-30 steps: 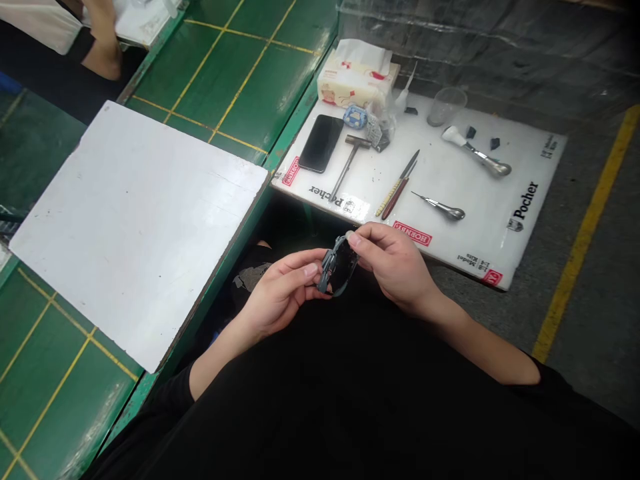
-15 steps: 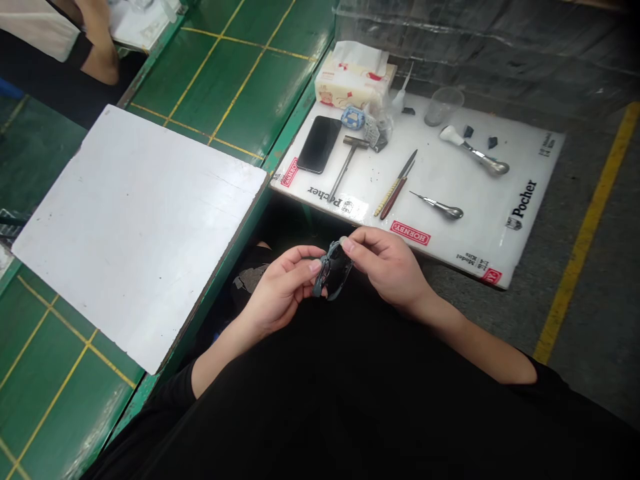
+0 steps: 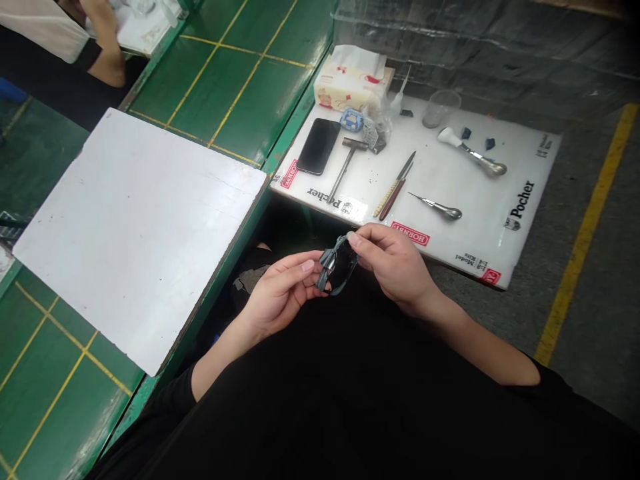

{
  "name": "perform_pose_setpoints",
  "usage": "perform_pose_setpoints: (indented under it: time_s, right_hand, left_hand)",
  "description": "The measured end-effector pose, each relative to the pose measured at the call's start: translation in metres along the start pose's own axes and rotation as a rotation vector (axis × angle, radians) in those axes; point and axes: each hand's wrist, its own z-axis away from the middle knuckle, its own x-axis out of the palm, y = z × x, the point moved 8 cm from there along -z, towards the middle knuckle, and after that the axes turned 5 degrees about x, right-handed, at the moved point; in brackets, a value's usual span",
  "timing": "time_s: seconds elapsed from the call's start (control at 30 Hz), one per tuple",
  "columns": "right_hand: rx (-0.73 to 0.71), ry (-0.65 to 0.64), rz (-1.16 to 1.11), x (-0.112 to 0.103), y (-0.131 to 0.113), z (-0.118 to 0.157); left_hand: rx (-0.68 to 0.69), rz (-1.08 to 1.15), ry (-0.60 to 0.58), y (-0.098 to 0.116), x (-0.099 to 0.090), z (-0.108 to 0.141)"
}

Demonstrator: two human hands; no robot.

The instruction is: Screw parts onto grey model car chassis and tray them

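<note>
Left hand (image 3: 283,293) closed on the small grey-black model car body (image 3: 340,265), fingers curled along its left side. Right hand (image 3: 393,267) gripped its upper end between thumb and fingertips. Body held in the air between the 2 hands, just off the near edge of the white Pocher mat (image 3: 480,233). Nearest on the mat: a small hammer (image 3: 349,159), a black smartphone (image 3: 319,147), an awl (image 3: 443,212). White board (image 3: 135,240) lay on the green desk (image 3: 225,87), left of the mat.
</note>
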Motion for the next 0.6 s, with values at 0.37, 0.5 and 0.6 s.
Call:
perform_pose_setpoints:
  time_s: [0.37, 0.5, 0.6]
  right_hand:
    - [-0.063, -0.046, 0.12, 0.008, -0.011, 0.004]
    - [-0.055, -0.078, 0.106, 0.01, -0.012, 0.007]
    - [-0.042, -0.08, 0.087, 0.009, -0.012, 0.008]
  left_hand:
    - [0.014, -0.116, 0.07, 0.003, 0.0, -0.002]
    - [0.005, -0.102, 0.049, 0.001, 0.0, -0.004]
    - [0.0, -0.076, 0.056, 0.001, -0.001, -0.004]
